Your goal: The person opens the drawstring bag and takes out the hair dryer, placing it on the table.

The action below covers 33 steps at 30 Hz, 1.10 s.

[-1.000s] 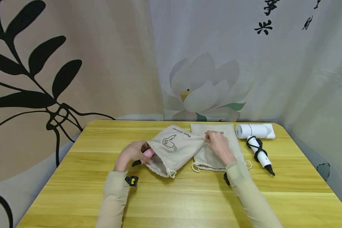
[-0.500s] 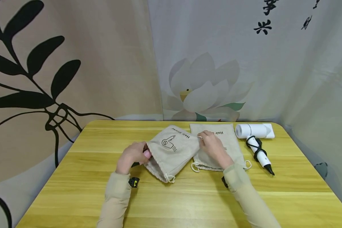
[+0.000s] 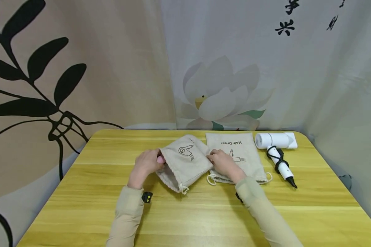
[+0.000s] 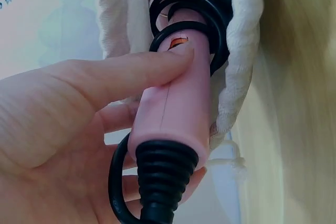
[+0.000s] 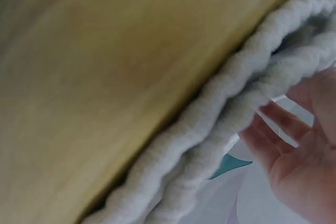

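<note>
A pink hair dryer (image 4: 184, 108), its black cord wound around it, lies partly inside a beige drawstring bag (image 3: 180, 168) printed with a hair dryer drawing. My left hand (image 3: 144, 165) grips its handle at the bag's mouth, thumb along the handle near an orange switch. The rest of the dryer is hidden by cloth. At the bag's far right side, the fingers of my right hand (image 3: 224, 163) pinch the cloth. That hand is over a second bag (image 3: 242, 147), marked "Hair Dryer". In the right wrist view, the right hand (image 5: 299, 156) is partly hidden behind a ruffled bag mouth.
A white hair dryer (image 3: 275, 140) lies at the back right of the wooden table (image 3: 198, 219), its handle wrapped in black cord. A patterned curtain (image 3: 136, 68) hangs behind the table.
The pink hair dryer has gone deeper into the bag with my left hand. My right hand has moved left with the bag's end, uncovering more print on the second bag.
</note>
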Motion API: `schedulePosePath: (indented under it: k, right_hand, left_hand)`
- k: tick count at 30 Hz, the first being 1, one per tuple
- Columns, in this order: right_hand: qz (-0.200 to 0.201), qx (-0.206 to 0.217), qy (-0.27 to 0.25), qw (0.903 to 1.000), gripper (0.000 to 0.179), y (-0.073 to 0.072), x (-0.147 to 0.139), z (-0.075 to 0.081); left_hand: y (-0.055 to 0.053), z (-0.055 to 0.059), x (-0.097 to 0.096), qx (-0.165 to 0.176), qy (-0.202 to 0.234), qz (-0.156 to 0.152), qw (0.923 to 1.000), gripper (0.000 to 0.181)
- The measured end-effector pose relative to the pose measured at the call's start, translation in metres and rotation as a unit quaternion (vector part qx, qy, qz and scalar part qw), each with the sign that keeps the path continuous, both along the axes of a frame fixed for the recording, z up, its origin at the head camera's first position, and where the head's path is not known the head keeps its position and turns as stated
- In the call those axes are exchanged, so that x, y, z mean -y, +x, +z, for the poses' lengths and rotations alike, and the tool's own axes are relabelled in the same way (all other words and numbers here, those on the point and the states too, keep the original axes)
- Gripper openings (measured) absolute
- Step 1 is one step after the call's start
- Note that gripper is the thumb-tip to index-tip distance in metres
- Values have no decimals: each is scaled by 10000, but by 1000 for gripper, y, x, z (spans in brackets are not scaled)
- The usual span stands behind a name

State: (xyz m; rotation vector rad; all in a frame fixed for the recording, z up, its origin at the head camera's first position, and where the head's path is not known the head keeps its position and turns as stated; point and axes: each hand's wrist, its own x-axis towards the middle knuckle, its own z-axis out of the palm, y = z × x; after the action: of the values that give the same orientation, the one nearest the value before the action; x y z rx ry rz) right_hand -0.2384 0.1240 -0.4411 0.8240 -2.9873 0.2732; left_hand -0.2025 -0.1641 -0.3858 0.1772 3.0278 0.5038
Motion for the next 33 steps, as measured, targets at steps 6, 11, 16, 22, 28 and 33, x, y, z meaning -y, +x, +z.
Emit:
schedulePosePath:
  k: [6, 11, 16, 22, 28, 33]
  right_hand:
    - [-18, -5, 252, 9997, 30, 0, 1, 0]
    - [-18, 21, 237, 9997, 29, -2, 1, -2]
    - [-10, 86, 224, 9997, 28, -3, 2, 0]
    - [-50, 209, 409, 9989, 31, -5, 3, 2]
    - [-26, 203, 438, 9988, 28, -6, 3, 2]
    - [-25, 221, 418, 9989, 27, -7, 3, 1]
  left_hand:
    - [-1, 3, -1, 62, 2, 33, 10000, 33]
    - [-2, 5, 3, 202, 55, -76, 9998, 36]
    - [1, 11, 6, 343, 216, -224, 9989, 38]
    - [4, 17, 7, 338, 307, -329, 9984, 41]
    - [5, 17, 9, 413, 350, -298, 9981, 42]
    - [7, 19, 10, 440, 382, -275, 9979, 43]
